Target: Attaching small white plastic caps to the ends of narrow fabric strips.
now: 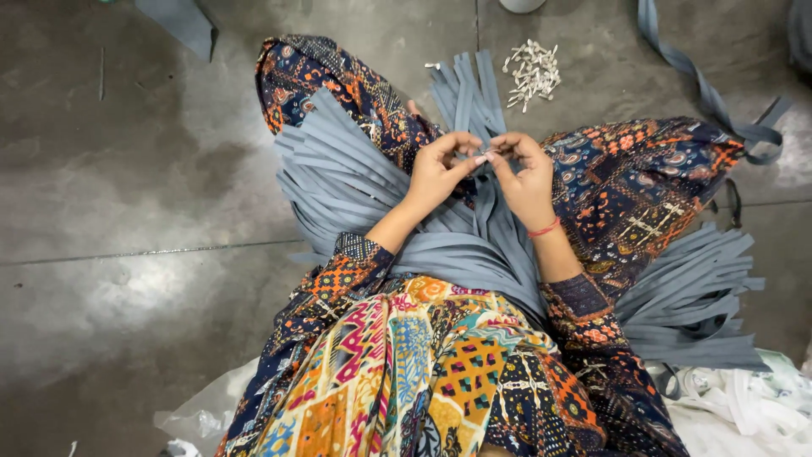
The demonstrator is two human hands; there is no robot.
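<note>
**Slider going onto a grey strip**

Both hands meet at centre: left hand (436, 173) and right hand (524, 173) pinch one grey strip (484, 196) end, apparently threading a small metal piece. Next needs steady alignment. Strips (338, 182) lie across the lap, too many to count; one pile of sliders (531, 74) at 12 o'clock.

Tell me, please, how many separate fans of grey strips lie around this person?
3. One fan of grey strips lies over the lap toward the left, one fan points ahead beyond the hands, one fan spreads at the right. Clothing may hide where they join.
</note>
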